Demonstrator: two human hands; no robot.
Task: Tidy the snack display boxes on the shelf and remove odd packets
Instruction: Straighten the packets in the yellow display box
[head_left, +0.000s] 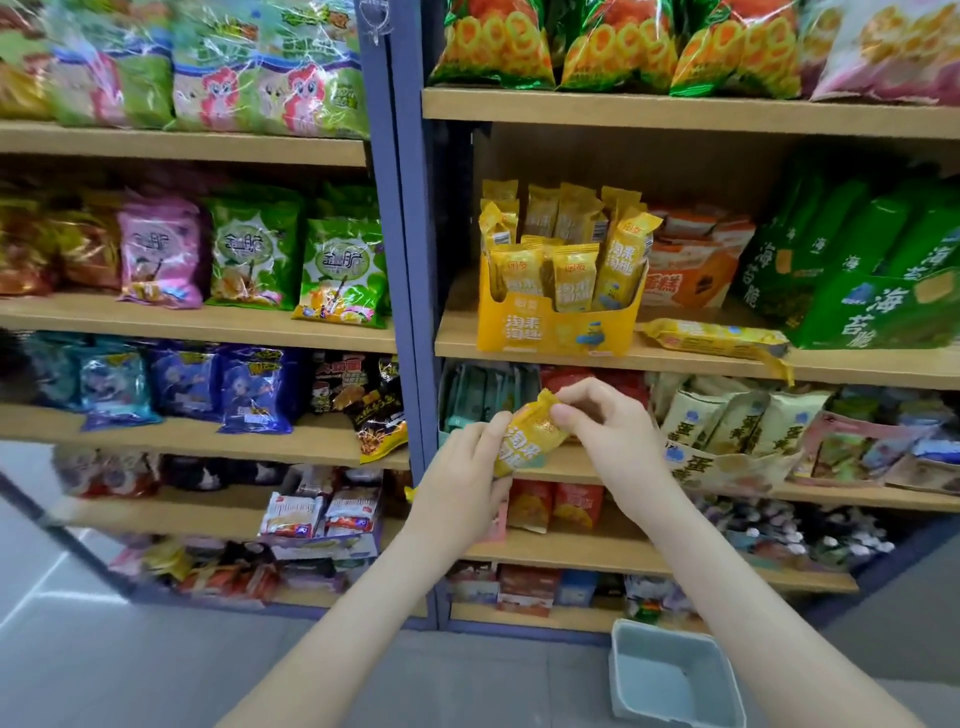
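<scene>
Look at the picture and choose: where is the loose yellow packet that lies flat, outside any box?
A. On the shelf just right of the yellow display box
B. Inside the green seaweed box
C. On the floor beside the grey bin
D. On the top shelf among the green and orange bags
A: the loose yellow packet lies on its side on the shelf board, just right of the yellow display box.

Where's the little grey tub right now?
The grey tub sits on the floor at lower right, below the right forearm, before the shelf unit's bottom shelf.
</scene>
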